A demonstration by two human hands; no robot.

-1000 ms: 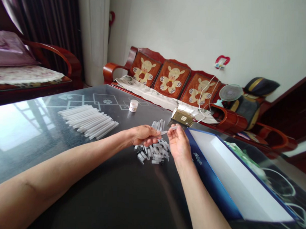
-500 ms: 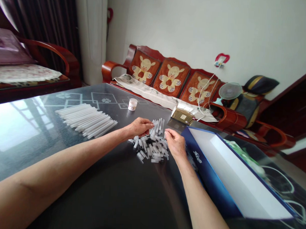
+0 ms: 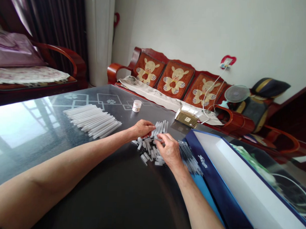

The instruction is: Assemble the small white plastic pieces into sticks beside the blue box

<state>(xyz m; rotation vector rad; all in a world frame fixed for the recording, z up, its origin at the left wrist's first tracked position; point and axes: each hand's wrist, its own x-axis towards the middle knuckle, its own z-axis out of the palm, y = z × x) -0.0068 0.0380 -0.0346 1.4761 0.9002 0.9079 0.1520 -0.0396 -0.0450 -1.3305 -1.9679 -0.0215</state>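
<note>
My left hand (image 3: 143, 128) is closed in a pinch at the left of a pile of short translucent white caps (image 3: 146, 147); what its fingertips hold, if anything, is hidden. Over the right of the pile, my right hand (image 3: 169, 149) curves with thumb and forefinger apart, right by the caps. Behind both hands, several longer whitish pieces (image 3: 162, 126) lie side by side. A row of long white pen-like tubes (image 3: 93, 121) rests to the left. Thin dark rods (image 3: 189, 156) lie close together beyond my right wrist.
An open blue box (image 3: 216, 178) with a white inside stands at the right. A small white jar (image 3: 136, 106) and a tissue box (image 3: 186, 118) are farther back on the dark glossy table (image 3: 119, 194). A wooden sofa (image 3: 168, 57) stands behind it.
My right hand has moved down and left onto the pile, its fingers parting from a pinch. My left hand stays pinched. The thin dark rods now show beside the box. The view has shifted slightly.
</note>
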